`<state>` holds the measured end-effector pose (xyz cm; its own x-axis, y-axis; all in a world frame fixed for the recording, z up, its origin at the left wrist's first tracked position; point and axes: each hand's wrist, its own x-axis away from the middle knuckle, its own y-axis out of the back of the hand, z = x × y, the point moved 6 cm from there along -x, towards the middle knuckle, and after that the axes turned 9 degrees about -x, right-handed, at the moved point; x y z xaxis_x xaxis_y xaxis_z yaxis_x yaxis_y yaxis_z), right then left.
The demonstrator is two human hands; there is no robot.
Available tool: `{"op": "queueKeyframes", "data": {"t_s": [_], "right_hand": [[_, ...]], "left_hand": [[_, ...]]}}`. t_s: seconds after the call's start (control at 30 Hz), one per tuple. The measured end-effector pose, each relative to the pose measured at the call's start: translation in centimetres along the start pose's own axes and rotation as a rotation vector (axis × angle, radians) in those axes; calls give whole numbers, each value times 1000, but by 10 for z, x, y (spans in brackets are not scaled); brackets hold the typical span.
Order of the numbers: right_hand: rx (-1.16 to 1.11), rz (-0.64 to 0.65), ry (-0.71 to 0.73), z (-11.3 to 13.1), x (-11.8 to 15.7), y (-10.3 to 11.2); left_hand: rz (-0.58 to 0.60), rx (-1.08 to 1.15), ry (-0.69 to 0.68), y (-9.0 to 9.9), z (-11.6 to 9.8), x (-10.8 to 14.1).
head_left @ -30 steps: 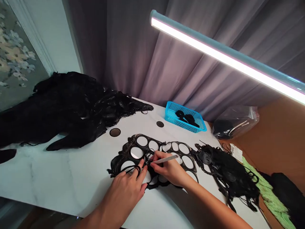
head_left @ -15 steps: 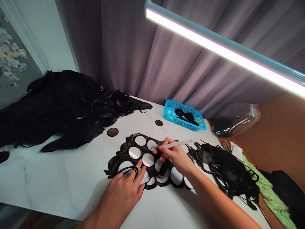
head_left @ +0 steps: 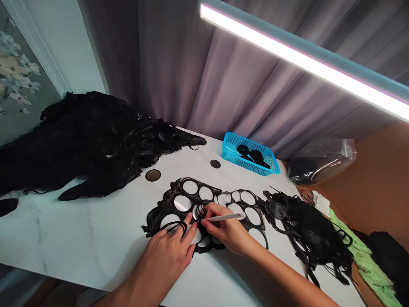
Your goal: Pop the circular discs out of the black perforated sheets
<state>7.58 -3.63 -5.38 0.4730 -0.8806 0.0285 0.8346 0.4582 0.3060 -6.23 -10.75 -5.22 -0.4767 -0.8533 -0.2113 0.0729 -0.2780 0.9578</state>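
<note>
My left hand (head_left: 171, 247) lies with fingers stretched out, fingertips pressing a black sheet with round holes (head_left: 194, 197). Thin black loops (head_left: 182, 230) hang about its fingers. Pinched in my right hand (head_left: 226, 224) is a slim white pen-like tool (head_left: 223, 217), its tip end down at the sheet close to my left fingertips. Several thin black rings (head_left: 201, 209) show by the right fingers; whether those fingers also grip them I cannot tell. The white tabletop shows through the holes. My right hand hides part of the sheet.
A large heap of black material (head_left: 96, 140) covers the left back. Two dark discs (head_left: 153, 175) lie near it. At the back stands a blue basket (head_left: 230, 160) with black pieces inside. Tangled black scraps (head_left: 306, 230) lie right, beside green cloth (head_left: 361, 251). A lamp (head_left: 287, 55) hangs overhead.
My right hand has moved left and down with the tool, close to my left fingertips. The tool lies flatter. My left hand stays nearly in place; the view has shifted slightly.
</note>
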Motion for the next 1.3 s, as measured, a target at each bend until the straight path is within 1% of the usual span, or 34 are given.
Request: {"op": "queueKeyframes", "data": {"t_s": [0.13,0.3,0.4,0.5,0.57,0.67,0.73,0.77,0.8,0.83,0.9,0.97,1.0,1.03,1.07,1.1,1.13,1.23,1.3], "right_hand": [[17,-10,26,2,2,0],[29,-14,33,7,1,-1],[109,-17,49,6,0,-1],[245,-11,94,4,2,-5],[353,5,141,3,6,-11],[530,59,290,11,16,-26],[616,102,396,18,20,-29],[630,88,421,22,18,-24],[629,32,422,24,13,-12],[616,-58,411,26,5,6],[577,-338,326,25,-14,58],[544,-520,281,22,-33,104],[426,-577,208,16,-43,123],[324,-586,155,11,-51,135],[220,-568,103,6,-59,140],[113,-521,60,2,-65,139],[16,-456,30,-1,-69,132],[-267,-243,-46,-6,-73,95],[-392,-126,-89,-8,-71,70]], "left_hand": [[26,9,10,-1,0,-1],[66,34,-8,0,-1,-1],[73,39,4,0,0,-1],[78,38,6,-1,0,-1],[72,29,-1,-1,0,0],[58,3,-10,-2,-1,-1],[40,-16,-10,-1,-1,-1],[29,-21,-7,-1,-1,-1],[23,-22,-9,0,-1,-1],[24,-17,-14,0,-1,-1],[43,-1,-25,-1,-1,0],[66,12,-17,-1,1,0],[74,23,-10,-1,3,0],[81,43,-8,0,5,-1],[89,74,-11,2,7,-2],[89,108,-16,4,10,-5],[79,140,-22,8,12,-9],[35,157,-14,21,20,-28],[48,97,-7,23,21,-43]]}}
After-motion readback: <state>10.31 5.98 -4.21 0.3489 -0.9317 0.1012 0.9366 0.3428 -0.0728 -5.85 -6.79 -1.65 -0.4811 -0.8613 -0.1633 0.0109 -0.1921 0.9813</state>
